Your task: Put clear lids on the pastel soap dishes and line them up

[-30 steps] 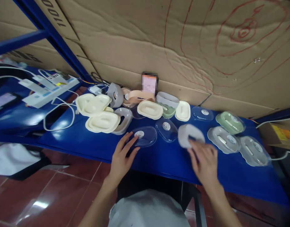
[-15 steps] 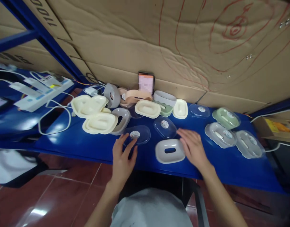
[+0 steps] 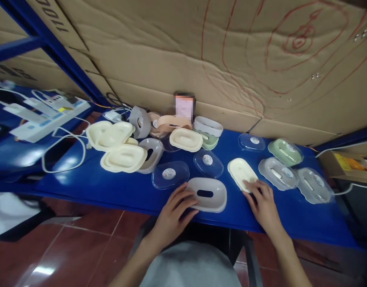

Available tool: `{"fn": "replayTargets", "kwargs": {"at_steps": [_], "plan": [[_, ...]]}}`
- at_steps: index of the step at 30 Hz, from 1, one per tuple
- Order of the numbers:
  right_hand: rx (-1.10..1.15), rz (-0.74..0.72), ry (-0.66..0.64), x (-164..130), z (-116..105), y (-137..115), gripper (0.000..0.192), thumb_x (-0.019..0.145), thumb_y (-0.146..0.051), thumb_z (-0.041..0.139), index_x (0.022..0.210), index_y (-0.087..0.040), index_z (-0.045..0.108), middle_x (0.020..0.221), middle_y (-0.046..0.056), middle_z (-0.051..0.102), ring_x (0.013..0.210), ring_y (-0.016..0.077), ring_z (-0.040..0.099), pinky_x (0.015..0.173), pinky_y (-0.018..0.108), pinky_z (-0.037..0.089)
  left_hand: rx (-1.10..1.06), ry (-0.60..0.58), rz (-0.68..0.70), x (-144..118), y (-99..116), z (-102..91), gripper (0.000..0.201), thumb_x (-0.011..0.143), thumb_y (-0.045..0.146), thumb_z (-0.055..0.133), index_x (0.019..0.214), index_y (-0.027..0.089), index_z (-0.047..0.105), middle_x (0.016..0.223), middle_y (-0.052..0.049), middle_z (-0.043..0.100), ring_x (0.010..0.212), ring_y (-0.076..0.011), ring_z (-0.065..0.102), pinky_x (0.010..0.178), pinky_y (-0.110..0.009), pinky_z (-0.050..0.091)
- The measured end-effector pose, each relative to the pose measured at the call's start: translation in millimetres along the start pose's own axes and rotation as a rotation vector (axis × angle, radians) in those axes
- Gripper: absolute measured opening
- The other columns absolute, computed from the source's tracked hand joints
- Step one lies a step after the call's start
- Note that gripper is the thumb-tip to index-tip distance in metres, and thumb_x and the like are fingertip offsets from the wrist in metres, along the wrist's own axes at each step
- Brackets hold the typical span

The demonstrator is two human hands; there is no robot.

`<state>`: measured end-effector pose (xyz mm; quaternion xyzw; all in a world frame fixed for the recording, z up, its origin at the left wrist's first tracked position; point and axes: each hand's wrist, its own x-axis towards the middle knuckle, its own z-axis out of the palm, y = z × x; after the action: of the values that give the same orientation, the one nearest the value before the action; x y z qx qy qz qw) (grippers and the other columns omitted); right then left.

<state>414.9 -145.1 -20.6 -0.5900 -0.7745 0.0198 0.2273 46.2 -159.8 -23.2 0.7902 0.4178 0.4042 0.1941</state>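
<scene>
A light grey oval soap dish base (image 3: 215,199) with a dark slot in its floor lies near the table's front edge. My left hand (image 3: 179,205) grips its left end, fingers over the rim and thumb below. Further right, my right hand (image 3: 261,201) pinches the near end of a cream soap dish insert (image 3: 241,171), which lies angled on or just above the table. Two clear lids with round stickers, one lid (image 3: 161,180) by my left hand and another lid (image 3: 204,161) behind the grey base, rest on the blue surface.
Cream inserts (image 3: 111,133) and grey, peach and green parts crowd the back left and middle. Several lidded soap dishes (image 3: 278,172) stand at right. A phone (image 3: 184,107) leans on the cardboard wall (image 3: 147,67). Power strips (image 3: 42,123) and white cables lie left.
My right hand has moved right and now has the cream insert, which was at the back middle. My left hand has gone from the clear lid to the grey base, which sits slightly further left.
</scene>
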Motion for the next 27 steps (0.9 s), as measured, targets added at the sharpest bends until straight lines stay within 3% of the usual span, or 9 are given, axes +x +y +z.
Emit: {"fn": "replayTargets", "kwargs": {"at_steps": [5, 9, 11, 13, 15, 17, 21, 27], "plan": [[0.192, -0.012, -0.097, -58, -7, -33, 0.041, 0.109, -0.021, 0.055, 0.147, -0.035, 0.064, 0.146, 0.011, 0.059, 0.152, 0.0323, 0.051, 0.118, 0.055, 0.055, -0.057, 0.036, 0.027, 9, 8, 7.5, 0.027, 0.103, 0.018, 0.072, 0.129, 0.022, 0.068, 0.133, -0.01, 0.07, 0.149, -0.0293, 0.055, 0.122, -0.05, 0.055], [0.268, 0.036, 0.034, -63, 5, -53, 0.052, 0.104, -0.023, 0.067, 0.154, -0.035, 0.054, 0.153, 0.013, 0.054, 0.147, 0.032, 0.058, 0.114, 0.055, 0.06, -0.011, -0.038, 0.07, 18, 20, 25.8, 0.022, 0.105, 0.021, 0.069, 0.127, 0.02, 0.068, 0.134, -0.012, 0.071, 0.145, -0.0307, 0.059, 0.12, -0.05, 0.058], [0.276, 0.074, 0.106, -60, 9, -55, 0.074, 0.1, -0.029, 0.075, 0.165, -0.035, 0.04, 0.163, 0.016, 0.046, 0.151, 0.0359, 0.053, 0.117, 0.062, 0.056, 0.055, -0.069, 0.093, 19, 24, 31.7, 0.019, 0.107, 0.02, 0.066, 0.126, 0.018, 0.067, 0.135, -0.013, 0.071, 0.139, -0.0306, 0.064, 0.117, -0.05, 0.059], [0.259, 0.061, 0.081, -56, 10, -54, 0.087, 0.098, -0.033, 0.078, 0.17, -0.037, 0.029, 0.174, 0.016, 0.032, 0.158, 0.0394, 0.044, 0.12, 0.068, 0.051, 0.109, -0.093, 0.112, 19, 27, 34.3, 0.018, 0.108, 0.019, 0.063, 0.126, 0.017, 0.067, 0.137, -0.014, 0.07, 0.137, -0.0306, 0.066, 0.116, -0.05, 0.06], [0.22, 0.009, -0.013, -51, 9, -53, 0.083, 0.101, -0.035, 0.075, 0.171, -0.04, 0.031, 0.18, 0.013, 0.023, 0.163, 0.0405, 0.035, 0.122, 0.068, 0.05, 0.133, -0.1, 0.128, 19, 28, 34.9, 0.017, 0.109, 0.019, 0.061, 0.125, 0.016, 0.067, 0.138, -0.015, 0.069, 0.138, -0.0312, 0.065, 0.115, -0.05, 0.061], [0.196, -0.041, -0.08, -45, 8, -52, 0.071, 0.104, -0.033, 0.069, 0.168, -0.042, 0.038, 0.181, 0.009, 0.024, 0.164, 0.0394, 0.035, 0.122, 0.064, 0.051, 0.135, -0.092, 0.141, 21, 29, 35.2, 0.017, 0.11, 0.02, 0.059, 0.125, 0.017, 0.066, 0.138, -0.014, 0.069, 0.139, -0.0309, 0.064, 0.115, -0.05, 0.061], [0.209, -0.044, -0.08, -38, 6, -50, 0.062, 0.105, -0.034, 0.068, 0.163, -0.039, 0.047, 0.178, 0.007, 0.034, 0.159, 0.0374, 0.044, 0.121, 0.059, 0.054, 0.126, -0.111, 0.156, 28, 31, 37.3, 0.02, 0.112, 0.022, 0.056, 0.129, 0.017, 0.065, 0.143, -0.014, 0.067, 0.144, -0.0298, 0.062, 0.12, -0.052, 0.058], [0.194, -0.046, -0.079, -39, 8, -46, 0.063, 0.105, -0.035, 0.07, 0.163, -0.036, 0.047, 0.177, 0.01, 0.037, 0.158, 0.0365, 0.046, 0.12, 0.06, 0.054, 0.133, -0.267, 0.171, 26, 24, 41.4, 0.029, 0.11, 0.019, 0.059, 0.138, 0.018, 0.064, 0.149, -0.013, 0.066, 0.152, -0.0285, 0.055, 0.121, -0.047, 0.057]]}}
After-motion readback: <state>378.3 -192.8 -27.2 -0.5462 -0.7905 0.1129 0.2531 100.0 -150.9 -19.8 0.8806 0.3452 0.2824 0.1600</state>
